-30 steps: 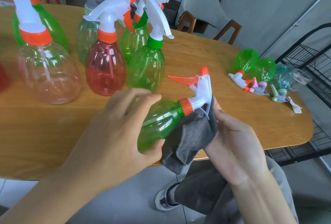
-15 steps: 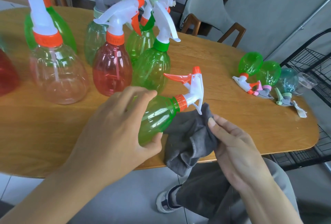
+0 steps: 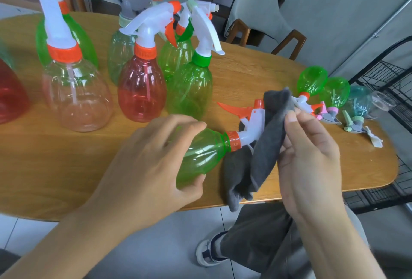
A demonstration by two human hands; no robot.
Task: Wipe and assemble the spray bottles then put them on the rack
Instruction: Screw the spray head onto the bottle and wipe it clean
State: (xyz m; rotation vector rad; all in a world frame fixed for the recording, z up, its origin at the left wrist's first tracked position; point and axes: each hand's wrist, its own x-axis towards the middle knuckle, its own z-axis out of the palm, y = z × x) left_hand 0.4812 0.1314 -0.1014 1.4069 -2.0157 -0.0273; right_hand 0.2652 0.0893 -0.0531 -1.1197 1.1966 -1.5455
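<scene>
Wooden table point(image 3: 66, 162) was seen set in a grey-walled room, with a wire rack point(image 3: 392, 82) standing just past its right end. Landmark taken: the held green bottle point(image 3: 200, 156), lying on its side over the table's near edge.

Left hand point(image 3: 142, 167) was wrapped round the bottle's body, fingers curled over the top and thumb underneath. Its orange collar and white trigger head point(image 3: 249, 122) were pointed to the right, away from that hand. Right hand point(image 3: 312, 162) was pinching a grey cloth point(image 3: 267, 140) between thumb and fingertips, right beside the trigger head.

Change noted: a second earlier the cloth was bunched under the trigger head with the right hand cupped beneath it; half a second earlier it was hanging below the nozzle. Now the cloth was lifted and draped up over the far side of the head, so the wipe was judged to have moved from the underside to the top and back of the sprayer. Bottle was kept almost in place throughout.

Behind the held bottle, a group of upright assembled bottles point(image 3: 142, 87) was standing, red, clear and green. To its right, near the rack, small bottles point(image 3: 312, 80) were lying on their sides.

Judgement: wiping of this bottle appeared nearly done; racking was not yet done for any bottle visible on the table.
</scene>
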